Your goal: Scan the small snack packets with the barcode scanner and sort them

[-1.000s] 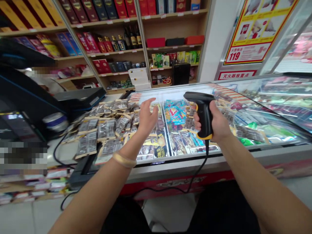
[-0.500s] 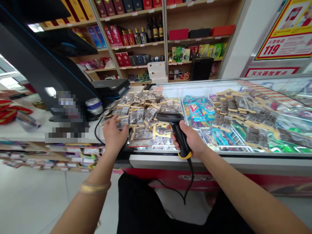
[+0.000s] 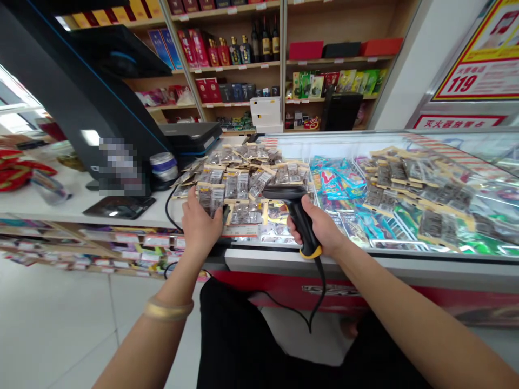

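My right hand point(image 3: 322, 224) is wrapped around the handle of a black barcode scanner point(image 3: 302, 216) with a yellow base. Its head points left over the packets, and its cable hangs down in front of the counter. With thumb and fingers at opposite edges, my left hand point(image 3: 203, 224) grips a small clear snack packet point(image 3: 211, 199) with dark contents and a tan header. Around it lies a heap of similar packets point(image 3: 237, 183) on the glass freezer top, close to the scanner's head.
A second heap of packets point(image 3: 421, 186) lies to the right on the freezer point(image 3: 365, 259), above colourful ice-cream wrappers point(image 3: 334, 181). At the left stand a dark checkout terminal point(image 3: 77, 108) and a tub with a blue band point(image 3: 163, 168). Shelves with bottles point(image 3: 265, 43) rise behind.
My left hand has closed on a packet at the front left of the heap. The scanner stays in my right hand at nearly the same place. The view has shifted slightly left.
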The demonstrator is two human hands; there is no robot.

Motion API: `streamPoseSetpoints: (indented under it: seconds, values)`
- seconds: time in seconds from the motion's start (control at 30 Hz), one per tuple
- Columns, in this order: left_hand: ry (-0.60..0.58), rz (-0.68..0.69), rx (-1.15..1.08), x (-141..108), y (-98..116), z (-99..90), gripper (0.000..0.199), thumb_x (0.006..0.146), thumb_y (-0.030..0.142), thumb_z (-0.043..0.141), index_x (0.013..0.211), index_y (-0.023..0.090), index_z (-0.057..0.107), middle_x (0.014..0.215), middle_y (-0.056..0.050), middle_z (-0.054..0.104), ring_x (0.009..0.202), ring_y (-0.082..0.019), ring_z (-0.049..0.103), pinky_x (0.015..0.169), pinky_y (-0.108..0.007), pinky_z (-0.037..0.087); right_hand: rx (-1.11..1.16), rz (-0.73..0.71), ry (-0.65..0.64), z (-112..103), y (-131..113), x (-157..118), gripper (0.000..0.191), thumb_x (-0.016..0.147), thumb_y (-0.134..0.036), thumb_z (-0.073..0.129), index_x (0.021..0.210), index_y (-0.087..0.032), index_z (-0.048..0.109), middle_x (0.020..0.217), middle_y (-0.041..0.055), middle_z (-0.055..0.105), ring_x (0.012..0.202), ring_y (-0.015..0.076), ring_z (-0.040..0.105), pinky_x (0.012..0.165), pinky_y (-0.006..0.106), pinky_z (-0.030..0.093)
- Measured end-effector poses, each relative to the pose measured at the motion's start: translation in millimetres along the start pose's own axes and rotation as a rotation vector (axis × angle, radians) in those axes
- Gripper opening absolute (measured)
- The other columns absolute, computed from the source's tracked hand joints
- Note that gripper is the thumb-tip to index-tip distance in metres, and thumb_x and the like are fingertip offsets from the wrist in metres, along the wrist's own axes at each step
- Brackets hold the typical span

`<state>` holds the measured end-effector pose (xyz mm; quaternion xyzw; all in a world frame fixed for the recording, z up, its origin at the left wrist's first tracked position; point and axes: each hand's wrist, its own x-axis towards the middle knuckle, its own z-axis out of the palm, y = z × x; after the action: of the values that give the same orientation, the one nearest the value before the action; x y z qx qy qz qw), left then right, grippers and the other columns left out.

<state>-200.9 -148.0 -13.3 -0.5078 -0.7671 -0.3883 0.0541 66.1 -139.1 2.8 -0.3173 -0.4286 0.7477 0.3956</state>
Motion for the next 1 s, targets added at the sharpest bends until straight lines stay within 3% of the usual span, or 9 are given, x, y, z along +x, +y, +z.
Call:
streamPoseSetpoints:
  seconds: [0.2,0.33,0.4,0.5,0.6,0.7,0.8,0.9,1.0]
  values:
    - [0.173,-0.027,-0.231,1,-8,-1.7,0.062,0.08,0.03,0.064,0.136,0.011,0.047,0.135,-0.023,0.059,0.132,-0.036,0.056,0.117,-0.054,0.041,0.017,-0.057,0.007,-6,1,-5,0.069,0.078,-0.078,0.065,0.104,-0.015,0.069,0.057,-0.0015,0.057,0.042,0.0102,0.049,0.038,0.021,0.042]
    - [0.196,0.041,-0.494,3,29,1.4,0.048,0.079,0.036,0.07,0.119,0.017,0.05,0.119,-0.015,0.067,0.116,-0.029,0.065,0.111,-0.05,0.049,0.02,-0.139,0.032,-23,-8,-17,0.071,0.074,-0.079,0.068,0.106,-0.016,0.068,0.061,-0.0014,0.058,0.044,0.0096,0.048,0.039,0.021,0.041]
    - [0.096,0.059,-0.706,3,62,10.6,0.043,0.08,0.037,0.071,0.114,0.02,0.049,0.114,-0.011,0.068,0.108,-0.025,0.069,0.106,-0.048,0.054,0.022,-0.183,0.061,-37,-16,-24,0.073,0.071,-0.08,0.07,0.106,-0.016,0.068,0.063,-0.0014,0.058,0.045,0.0097,0.048,0.039,0.022,0.041]
    - [-0.23,-0.031,-1.001,1,117,35.2,0.037,0.083,0.034,0.068,0.113,0.023,0.048,0.113,-0.007,0.069,0.09,-0.02,0.072,0.088,-0.046,0.064,0.026,-0.253,0.142,-66,-29,-36,0.071,0.07,-0.08,0.071,0.103,-0.017,0.067,0.063,-0.002,0.057,0.045,0.0095,0.048,0.038,0.021,0.04]
    - [-0.505,-0.106,-1.132,-8,168,67.7,0.025,0.089,0.028,0.061,0.111,0.023,0.052,0.115,-0.006,0.07,0.094,-0.02,0.072,0.08,-0.041,0.066,0.009,-0.291,0.224,-97,-42,-50,0.069,0.069,-0.078,0.073,0.102,-0.018,0.066,0.063,-0.0027,0.056,0.044,0.0092,0.046,0.037,0.021,0.039]
    - [-0.661,-0.149,-1.162,-20,204,101.6,0.018,0.092,0.024,0.056,0.11,0.022,0.055,0.119,-0.006,0.068,0.097,-0.019,0.07,0.079,-0.041,0.065,-0.033,-0.253,0.248,-122,-53,-65,0.071,0.07,-0.079,0.071,0.107,-0.019,0.066,0.062,-0.0016,0.057,0.046,0.0119,0.05,0.037,0.022,0.039]
    - [-0.715,-0.093,-1.061,-30,220,130.7,0.014,0.093,0.022,0.054,0.107,0.02,0.058,0.107,-0.006,0.069,0.09,-0.02,0.069,0.082,-0.043,0.062,-0.053,-0.208,0.263,-137,-59,-77,0.068,0.075,-0.077,0.068,0.11,-0.019,0.065,0.064,0.0,0.059,0.047,0.0128,0.051,0.037,0.022,0.039]
    - [-0.629,0.082,-0.829,-34,221,149.2,0.006,0.091,0.023,0.06,0.095,0.019,0.06,0.085,-0.004,0.066,0.084,-0.021,0.065,0.088,-0.041,0.056,-0.029,-0.167,0.304,-145,-60,-84,0.063,0.078,-0.074,0.067,0.107,-0.018,0.066,0.062,-0.001,0.058,0.044,0.0107,0.047,0.038,0.021,0.039]
    - [-0.564,0.182,-0.734,-33,215,156.7,0.008,0.092,0.026,0.059,0.094,0.019,0.06,0.082,-0.004,0.063,0.081,-0.02,0.062,0.086,-0.038,0.051,-0.027,-0.105,0.315,-148,-58,-85,0.059,0.079,-0.072,0.068,0.101,-0.017,0.066,0.059,-0.0013,0.057,0.043,0.0101,0.046,0.038,0.021,0.04]
